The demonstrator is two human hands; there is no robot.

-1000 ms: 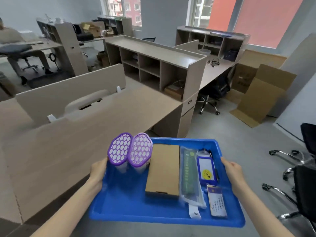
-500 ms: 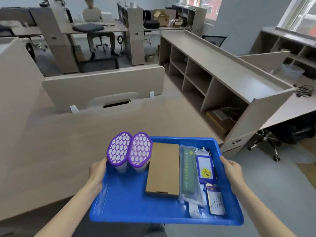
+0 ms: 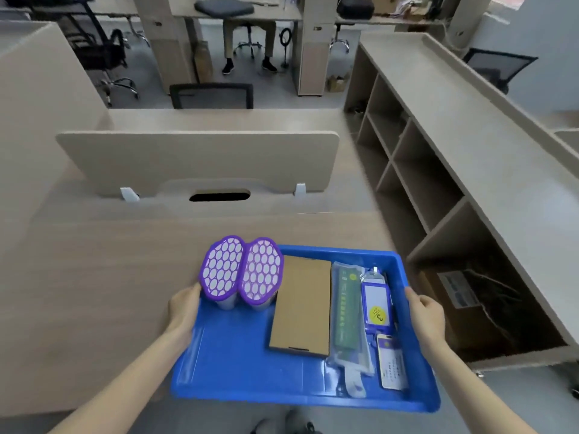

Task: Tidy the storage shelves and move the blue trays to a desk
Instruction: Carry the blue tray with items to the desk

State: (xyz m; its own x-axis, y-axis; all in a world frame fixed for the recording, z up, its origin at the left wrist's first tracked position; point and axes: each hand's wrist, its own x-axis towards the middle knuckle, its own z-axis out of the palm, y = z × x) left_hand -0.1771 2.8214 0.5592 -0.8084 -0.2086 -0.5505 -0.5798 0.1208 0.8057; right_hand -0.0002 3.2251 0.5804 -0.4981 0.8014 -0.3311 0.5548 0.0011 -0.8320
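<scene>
Blue rectangular plastic tray [image 3: 238,364] is held at the front edge of a beige wooden desk [image 3: 94,277], its far end over the desktop; whether it touches the desk cannot be told. The left hand [image 3: 183,311] grips the left rim and the right hand [image 3: 426,317] grips the right rim. Inside stand two purple honeycomb-lidded containers [image 3: 223,267], touching each other, beside a flat brown cardboard box [image 3: 302,305], a clear bag holding a green strip [image 3: 346,311] and a blue badge holder with a yellow sticker [image 3: 376,305]. A beige open shelf unit [image 3: 454,120] stands to the right.
</scene>
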